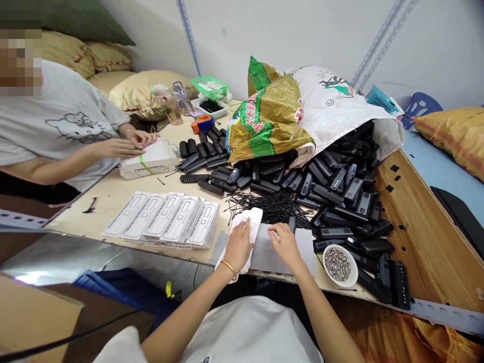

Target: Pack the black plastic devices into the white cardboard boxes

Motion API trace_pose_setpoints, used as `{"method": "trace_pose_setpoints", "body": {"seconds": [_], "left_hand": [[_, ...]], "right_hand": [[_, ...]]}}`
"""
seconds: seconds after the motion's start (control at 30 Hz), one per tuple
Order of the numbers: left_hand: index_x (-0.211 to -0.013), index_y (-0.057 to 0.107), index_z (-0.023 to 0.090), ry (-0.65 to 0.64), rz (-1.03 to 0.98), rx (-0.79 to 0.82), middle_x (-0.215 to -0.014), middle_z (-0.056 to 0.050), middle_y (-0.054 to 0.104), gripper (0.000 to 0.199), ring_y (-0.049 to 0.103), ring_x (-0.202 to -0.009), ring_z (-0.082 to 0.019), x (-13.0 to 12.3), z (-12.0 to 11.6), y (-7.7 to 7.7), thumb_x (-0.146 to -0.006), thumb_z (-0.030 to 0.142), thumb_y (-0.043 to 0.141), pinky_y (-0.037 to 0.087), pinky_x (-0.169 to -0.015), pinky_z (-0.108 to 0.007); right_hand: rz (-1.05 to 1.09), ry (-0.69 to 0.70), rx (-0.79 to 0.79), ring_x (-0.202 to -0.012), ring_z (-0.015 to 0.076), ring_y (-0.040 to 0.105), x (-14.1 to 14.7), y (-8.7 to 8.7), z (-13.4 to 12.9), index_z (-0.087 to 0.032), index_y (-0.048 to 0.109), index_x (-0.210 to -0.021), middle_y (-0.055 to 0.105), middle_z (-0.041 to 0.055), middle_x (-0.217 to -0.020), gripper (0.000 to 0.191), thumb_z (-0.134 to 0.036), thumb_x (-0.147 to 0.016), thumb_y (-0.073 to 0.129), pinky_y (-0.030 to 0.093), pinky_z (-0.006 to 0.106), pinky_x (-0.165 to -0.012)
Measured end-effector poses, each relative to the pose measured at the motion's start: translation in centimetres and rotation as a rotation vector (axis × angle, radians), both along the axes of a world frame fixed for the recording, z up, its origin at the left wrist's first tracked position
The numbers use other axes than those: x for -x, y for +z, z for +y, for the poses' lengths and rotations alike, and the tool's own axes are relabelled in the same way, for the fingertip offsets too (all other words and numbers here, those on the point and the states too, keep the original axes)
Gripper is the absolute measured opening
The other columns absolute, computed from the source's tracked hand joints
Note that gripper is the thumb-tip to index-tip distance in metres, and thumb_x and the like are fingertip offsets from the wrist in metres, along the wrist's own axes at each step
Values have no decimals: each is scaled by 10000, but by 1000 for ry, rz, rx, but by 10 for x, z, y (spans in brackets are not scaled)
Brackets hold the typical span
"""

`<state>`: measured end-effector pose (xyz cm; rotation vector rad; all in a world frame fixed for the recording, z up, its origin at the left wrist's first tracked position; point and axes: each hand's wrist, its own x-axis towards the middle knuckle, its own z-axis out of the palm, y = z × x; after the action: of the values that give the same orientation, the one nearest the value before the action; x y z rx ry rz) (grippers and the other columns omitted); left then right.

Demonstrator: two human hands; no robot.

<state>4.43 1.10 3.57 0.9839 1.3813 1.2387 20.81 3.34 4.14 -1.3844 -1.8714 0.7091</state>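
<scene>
The left hand [239, 244] is pressing on the white packet [255, 218], its fingers spread loosely over it. The right hand [285, 244] is curling partly open beside the packet, above the grey mat [264, 254]. The mat is lying along the table's near edge, leaving bare surface between both hands.

At my ten o'clock I have a co-worker [75, 126] in a cat-print shirt, with tan sacks [64, 53] behind. A clear bottle with a purple-grey lid [182, 98] stands at eleven. Toward two I see a blue plastic chair [421, 107] and an orange sack [454, 136]; at eight, a cardboard box [34, 322] sits below table height.
</scene>
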Motion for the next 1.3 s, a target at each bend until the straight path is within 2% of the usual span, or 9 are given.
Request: {"method": "trace_pose_setpoints", "body": {"seconds": [0.17, 0.33, 0.47, 0.57, 0.67, 0.83, 1.03, 1.2, 1.3], "left_hand": [[-993, 612, 161, 77, 393, 87, -1205, -201, 531, 608, 269, -1309, -442, 30, -8, -13, -428, 67, 816, 167, -1087, -533], [-1009, 618, 183, 8, 390, 48, -1244, -172, 515, 650, 276, -1322, -424, 33, -1, -1, -402, 109, 839, 180, -1093, -520], [-1081, 629, 219, -172, -113, 94, -1215, -121, 575, 589, 403, -1284, -347, 33, -3, 28, -524, 172, 817, 268, -1092, -443], [-1067, 641, 171, -490, -630, 349, -1031, -142, 663, 440, 583, -1099, -334, 21, -13, 41, -652, 260, 758, 450, -931, -440], [-1081, 631, 140, -627, -841, 381, -902, -140, 693, 440, 684, -855, -276, 4, -24, 42, -689, 302, 749, 538, -714, -340], [-1246, 524, 201, -551, -775, 358, -912, -123, 702, 580, 695, -664, -222, -13, -26, 40, -722, 333, 735, 559, -609, -325], [-1444, 261, 320, -317, -587, 133, -1334, -103, 530, 933, 563, -1167, -270, -29, -18, 37, -671, 165, 760, 462, -979, -379], [-1363, 375, 241, -505, -360, -3, -1311, -99, 519, 727, 530, -1161, -269, -33, -19, 28, -727, 293, 724, 432, -998, -404], [-1425, 238, 277, -527, -341, 41, -1293, -101, 520, 795, 582, -1057, -252, -35, -21, 27, -768, 366, 677, 494, -911, -422]], "right_hand": [[-247, 38, 107, -884, 262, 544, 54, -14, 47, -211, 602, -840, 619, 93, -930, 287, -121, -607, 743, 413, 386, -762], [-273, 75, 180, -763, 208, 528, 44, 3, 70, -207, 492, -602, 573, 9, -693, 256, -109, -618, 728, 372, 344, -734], [-88, 220, 78, -774, 166, 534, 19, 34, 58, -218, 480, -631, 628, -29, -713, 197, -189, -746, 637, 376, 327, -788], [241, 331, 104, -761, 169, 564, -3, 49, 46, -224, 459, -631, 660, -5, -753, 257, -354, -777, 625, 413, 352, -787], [526, 391, 247, -698, 183, 573, -22, 50, 38, -237, 432, -628, 634, -2, -668, 370, -505, -699, 677, 456, 351, -684], [660, 108, 202, -720, 179, 568, -26, 37, 20, -232, 516, -705, 615, -5, -689, 347, -529, -683, 694, 474, 357, -718], [531, -207, 135, -1070, 211, 532, 3, 21, -16, -225, 675, -957, 537, 87, -1174, 327, -494, -799, 576, 450, 327, -865], [669, -234, 251, -645, 128, 498, 6, 8, -21, -198, 551, -682, 527, -9, -702, 359, -526, -825, 534, 422, 244, -587], [718, -254, 251, -574, 107, 436, 4, 3, -19, -199, 492, -638, 471, -39, -620, 377, -518, -836, 527, 390, 228, -545]]}}
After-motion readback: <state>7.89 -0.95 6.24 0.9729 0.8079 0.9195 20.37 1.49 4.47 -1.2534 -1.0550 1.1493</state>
